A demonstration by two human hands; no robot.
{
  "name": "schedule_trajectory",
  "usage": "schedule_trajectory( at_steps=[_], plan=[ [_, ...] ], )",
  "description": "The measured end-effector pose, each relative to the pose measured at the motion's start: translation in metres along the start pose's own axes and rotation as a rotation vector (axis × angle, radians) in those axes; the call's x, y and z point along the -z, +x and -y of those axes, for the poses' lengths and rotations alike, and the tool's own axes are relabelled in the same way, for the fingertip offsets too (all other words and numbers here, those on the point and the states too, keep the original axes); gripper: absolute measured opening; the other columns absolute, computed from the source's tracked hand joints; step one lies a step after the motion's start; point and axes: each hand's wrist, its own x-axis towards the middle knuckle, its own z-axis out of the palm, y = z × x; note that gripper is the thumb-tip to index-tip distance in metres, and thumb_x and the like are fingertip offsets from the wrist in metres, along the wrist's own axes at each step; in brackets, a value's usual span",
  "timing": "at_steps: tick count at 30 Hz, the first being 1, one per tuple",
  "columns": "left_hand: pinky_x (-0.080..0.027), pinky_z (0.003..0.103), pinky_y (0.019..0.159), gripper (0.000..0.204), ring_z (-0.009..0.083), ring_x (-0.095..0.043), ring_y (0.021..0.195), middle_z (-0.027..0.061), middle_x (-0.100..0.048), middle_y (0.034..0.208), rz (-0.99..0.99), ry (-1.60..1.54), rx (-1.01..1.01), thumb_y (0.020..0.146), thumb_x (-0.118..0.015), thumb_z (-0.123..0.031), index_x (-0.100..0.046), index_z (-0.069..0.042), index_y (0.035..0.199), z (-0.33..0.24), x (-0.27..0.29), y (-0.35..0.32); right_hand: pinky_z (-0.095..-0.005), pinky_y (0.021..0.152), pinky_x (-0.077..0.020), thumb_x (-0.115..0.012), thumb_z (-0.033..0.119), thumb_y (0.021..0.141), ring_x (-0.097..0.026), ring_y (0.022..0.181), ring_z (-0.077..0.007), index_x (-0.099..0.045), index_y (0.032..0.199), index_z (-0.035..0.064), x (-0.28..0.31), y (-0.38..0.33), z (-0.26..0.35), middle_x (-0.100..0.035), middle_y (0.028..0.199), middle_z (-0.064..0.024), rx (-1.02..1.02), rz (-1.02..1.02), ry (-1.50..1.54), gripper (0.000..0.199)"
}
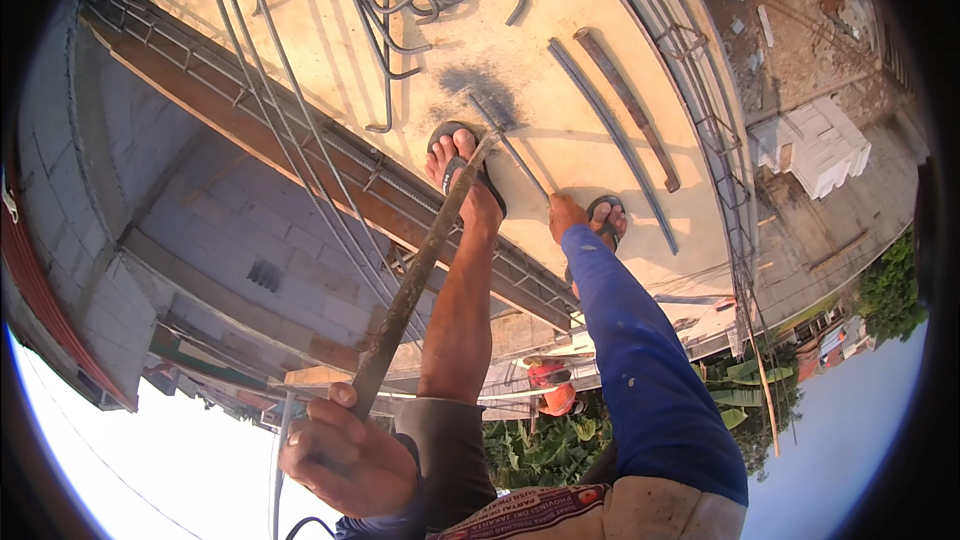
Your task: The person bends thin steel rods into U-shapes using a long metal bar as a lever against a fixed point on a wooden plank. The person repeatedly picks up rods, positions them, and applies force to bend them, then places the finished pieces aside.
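My left hand [350, 450] is closed around the lower end of a long, worn, dark metal bar [420, 275]. The bar slants up and right, and its far end meets a thin steel rod [520, 157] just right of my left foot. Fingers wrapped, my right hand [567, 215] grips the near end of that rod. The rod lies low over the tan board deck [610, 180], its other end by a dark patch of grit [478, 90]. My left foot [455, 155] and right foot [606, 218], both in black flip-flops, stand on the deck.
Bent rebar pieces [385, 0] lie at the far side. A dark pipe [630, 105] and a curved steel bar [610, 140] rest at right. Rebar cages [220, 65] line the deck edges, with drops beyond. A person in orange [555, 390] is in the distance.
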Motion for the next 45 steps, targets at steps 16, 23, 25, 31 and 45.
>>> schedule_trajectory(
  at_steps=[16, 23, 25, 31, 45],
  plan=[
    [-0.043, 0.042, 0.094, 0.043, 0.0139, -0.044, 0.078, -0.0016, -0.035, 0.078, -0.004, -0.077, -0.003, 0.104, -0.039, -0.048, -0.057, -0.013, 0.089, -0.004, -0.017, -0.020, -0.0516, 0.085, -0.0504, -0.058, 0.013, 0.091, -0.061, 0.100, -0.0429, -0.053, 0.103, 0.0046, -0.008, -0.002, -0.006, -0.061, 0.106, -0.0208, -0.043, 0.101, -0.030, 0.016],
    [-0.042, 0.042, 0.093, 0.043, 0.0149, -0.044, 0.077, -0.0014, -0.037, 0.078, -0.015, -0.102, -0.014, 0.105, -0.039, -0.045, -0.061, -0.011, 0.092, -0.004, -0.024, -0.023, -0.0511, 0.085, -0.0502, -0.061, 0.011, 0.087, -0.061, 0.099, -0.0436, -0.053, 0.104, 0.0042, -0.016, -0.007, -0.035, -0.061, 0.106, -0.0220, -0.058, 0.033, -0.033, 0.019],
    [-0.041, 0.042, 0.093, 0.043, 0.0151, -0.044, 0.077, -0.0011, -0.038, 0.077, -0.015, -0.074, -0.011, 0.106, -0.037, -0.044, -0.060, -0.011, 0.092, -0.006, -0.023, -0.026, -0.0509, 0.085, -0.0502, -0.061, 0.011, 0.088, -0.062, 0.098, -0.0438, -0.053, 0.104, 0.0036, -0.015, -0.005, -0.034, -0.061, 0.105, -0.0228, -0.018, 0.016, -0.014, 0.020],
    [-0.041, 0.043, 0.092, 0.043, 0.0158, -0.046, 0.077, 0.0005, -0.039, 0.078, 0.012, -0.044, -0.046, 0.107, -0.035, -0.042, -0.058, -0.009, 0.091, -0.003, -0.025, -0.030, -0.0511, 0.084, -0.0501, -0.060, 0.013, 0.090, -0.062, 0.097, -0.0442, -0.053, 0.105, 0.0027, -0.010, -0.007, -0.026, -0.061, 0.105, -0.0241, -0.012, 0.072, 0.007, 0.019],
    [-0.042, 0.042, 0.091, 0.048, 0.0135, -0.045, 0.075, -0.0022, -0.036, 0.073, 0.000, -0.097, -0.004, 0.106, -0.033, -0.048, -0.059, -0.011, 0.090, 0.000, -0.028, -0.015, -0.0499, 0.088, -0.0505, -0.057, 0.010, 0.090, -0.062, 0.104, -0.0410, -0.055, 0.106, 0.0061, -0.021, -0.002, -0.026, -0.062, 0.111, -0.0194, -0.059, 0.058, -0.030, 0.017]
  ],
)
